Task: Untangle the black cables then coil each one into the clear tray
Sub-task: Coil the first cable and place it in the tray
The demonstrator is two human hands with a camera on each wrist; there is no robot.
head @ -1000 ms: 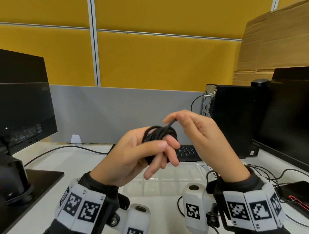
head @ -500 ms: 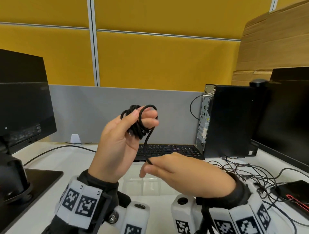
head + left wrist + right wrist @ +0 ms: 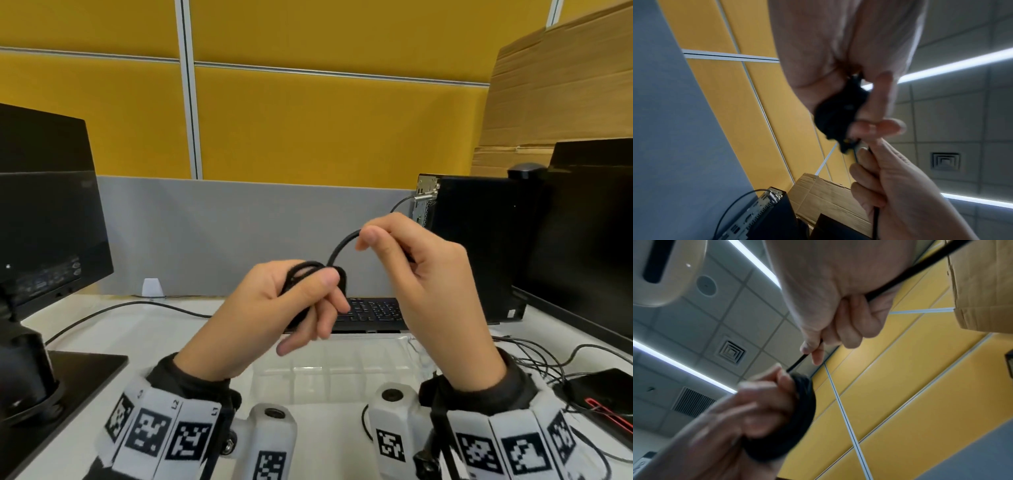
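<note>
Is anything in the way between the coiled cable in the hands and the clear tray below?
Nothing visible. The left hand holds the coiled cable in the air, and the right hand pinches its free strand. The clear tray lies below on the desk; its visible part looks unobstructed.

My head camera looks forward and down at the white desk [image 3: 113,329]; both wrist cameras tilt steeply up, close in, sharing the coiled black cable [image 3: 835,116] and yellow fabric partition [image 3: 920,386].

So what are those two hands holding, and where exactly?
One black cable. The left hand grips its wound coil; the right hand pinches the free length just beyond it.
</note>
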